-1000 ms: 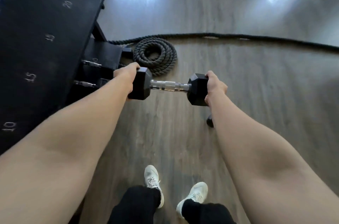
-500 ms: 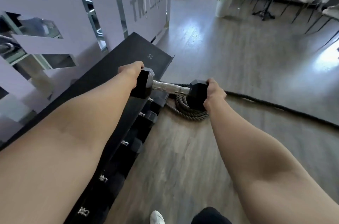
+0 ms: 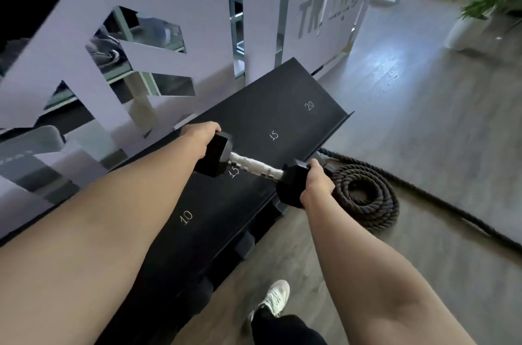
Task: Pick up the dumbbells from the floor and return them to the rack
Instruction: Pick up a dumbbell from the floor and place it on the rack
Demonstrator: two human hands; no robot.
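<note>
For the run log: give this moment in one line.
left hand + right hand: grip dumbbell ends | above rack | unplaced

A single wide-angle view was taken from head height, directed forward and steeply downward along both outstretched forearms. The left hand [image 3: 202,139] and right hand [image 3: 316,185] were seen near the middle of the frame, close to the lens, with a shoe [image 3: 275,297] caught at the bottom edge. The rack [image 3: 296,96] was seen obliquely from above on the left, and the floor [image 3: 423,133] filled the right. Straight lines were bent towards the edges. No second view was provided, so nothing was shared.
</note>
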